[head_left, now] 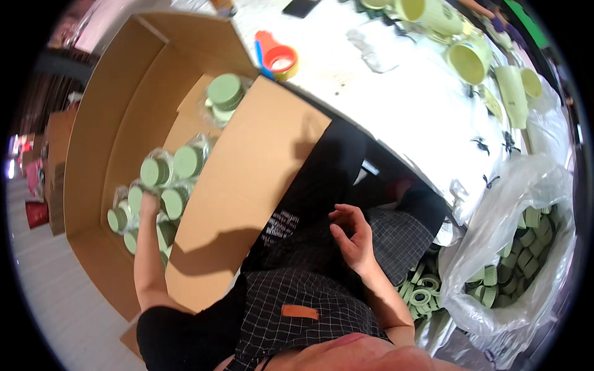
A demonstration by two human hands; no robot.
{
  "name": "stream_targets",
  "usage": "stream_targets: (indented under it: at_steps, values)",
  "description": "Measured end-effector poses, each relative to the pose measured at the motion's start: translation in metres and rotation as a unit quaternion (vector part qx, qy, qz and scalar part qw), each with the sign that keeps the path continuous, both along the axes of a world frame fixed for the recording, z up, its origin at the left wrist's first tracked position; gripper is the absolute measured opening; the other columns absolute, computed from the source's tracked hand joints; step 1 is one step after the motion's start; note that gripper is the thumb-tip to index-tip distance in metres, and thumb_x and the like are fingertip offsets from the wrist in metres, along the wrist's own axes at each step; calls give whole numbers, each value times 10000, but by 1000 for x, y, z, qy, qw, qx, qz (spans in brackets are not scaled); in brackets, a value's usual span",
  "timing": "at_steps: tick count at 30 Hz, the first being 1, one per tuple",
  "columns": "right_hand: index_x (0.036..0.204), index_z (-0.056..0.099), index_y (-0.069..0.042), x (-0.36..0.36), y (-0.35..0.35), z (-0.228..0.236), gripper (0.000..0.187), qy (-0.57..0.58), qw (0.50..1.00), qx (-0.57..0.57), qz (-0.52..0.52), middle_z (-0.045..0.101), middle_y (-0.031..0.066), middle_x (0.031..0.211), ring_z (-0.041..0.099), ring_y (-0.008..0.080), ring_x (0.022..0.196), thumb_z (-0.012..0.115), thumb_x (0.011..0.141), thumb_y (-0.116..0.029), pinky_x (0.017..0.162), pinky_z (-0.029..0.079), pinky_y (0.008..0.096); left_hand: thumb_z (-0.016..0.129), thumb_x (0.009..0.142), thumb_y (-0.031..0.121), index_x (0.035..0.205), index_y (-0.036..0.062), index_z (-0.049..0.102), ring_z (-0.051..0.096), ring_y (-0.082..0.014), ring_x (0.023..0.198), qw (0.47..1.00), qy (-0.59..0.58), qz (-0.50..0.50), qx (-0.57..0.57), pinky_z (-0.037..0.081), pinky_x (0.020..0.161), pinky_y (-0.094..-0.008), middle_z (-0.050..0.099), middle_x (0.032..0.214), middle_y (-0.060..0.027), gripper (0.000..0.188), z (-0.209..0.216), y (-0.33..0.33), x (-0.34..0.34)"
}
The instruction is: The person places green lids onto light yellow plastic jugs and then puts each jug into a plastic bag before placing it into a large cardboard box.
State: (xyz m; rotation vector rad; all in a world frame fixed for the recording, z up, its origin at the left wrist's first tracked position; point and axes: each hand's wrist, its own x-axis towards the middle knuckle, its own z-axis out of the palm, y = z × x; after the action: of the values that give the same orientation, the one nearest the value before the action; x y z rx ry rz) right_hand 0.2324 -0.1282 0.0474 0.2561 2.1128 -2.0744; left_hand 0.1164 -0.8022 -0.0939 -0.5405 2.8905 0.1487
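Note:
My left arm reaches down into a large cardboard box (117, 148) on the left. My left hand (150, 201) is among green-lidded cups or jars wrapped in clear plastic, its fingers hidden between them. Nearest to it are a green lid (135, 199) on one side and another green lid (174, 203) on the other. Farther along the box stands a separate wrapped green cup (224, 93). Over my lap, my right hand (354, 240) is raised with nothing in it, its fingers loosely bent and the thumb apart.
A box flap (247, 185) folds out toward my legs. On the white table (396, 105) are a red-orange tape roll (280, 59), a dark phone (301, 7) and pale green cups (468, 60). At right, a plastic-lined bag (461, 290) holds green lids; green parts (421, 295) lie beside it.

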Motion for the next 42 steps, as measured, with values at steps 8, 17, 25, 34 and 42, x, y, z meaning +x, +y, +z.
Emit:
stream_targets:
  at_steps: [8,17,25,34,42]
  values:
    - [1238,565,-25,-75,35,-13,378,47,999,6,-2,657,67,1029,635,129,828,674,875,-19,744,517,266,619,900,47,1389,0,381,529,-245,1164,879,270,-234,316,439,1016,-373,456,1335,-149,545,166,429,-130]
    - [1226,573,-19,-91,90,-37,348,-54,996,-14,-74,662,76,1025,628,144,908,657,888,-25,818,508,284,794,735,490,1407,-46,300,557,-364,1151,906,347,-93,225,536,893,-435,415,1381,-228,992,114,764,-484]
    - [1165,594,-18,-82,99,-42,269,-37,988,-123,-86,655,51,983,633,124,927,661,905,-44,834,505,268,729,800,519,1364,-31,367,574,-318,1091,766,252,92,585,575,784,-428,465,1332,-192,867,151,741,-487]
    - [1355,524,-31,-81,125,-34,435,66,844,-481,-230,578,110,1239,586,191,1140,522,1015,-302,963,486,346,308,1057,449,1482,70,378,461,-258,1331,689,7,-166,706,327,1122,-454,444,1483,-86,573,219,597,-127]
    - [1448,438,-50,45,104,-4,552,-89,958,-268,51,541,115,1340,573,184,1129,609,984,-296,913,511,323,619,889,540,1191,-1,584,536,-288,1146,671,126,-598,420,395,1011,-456,599,1191,-114,621,232,574,1]
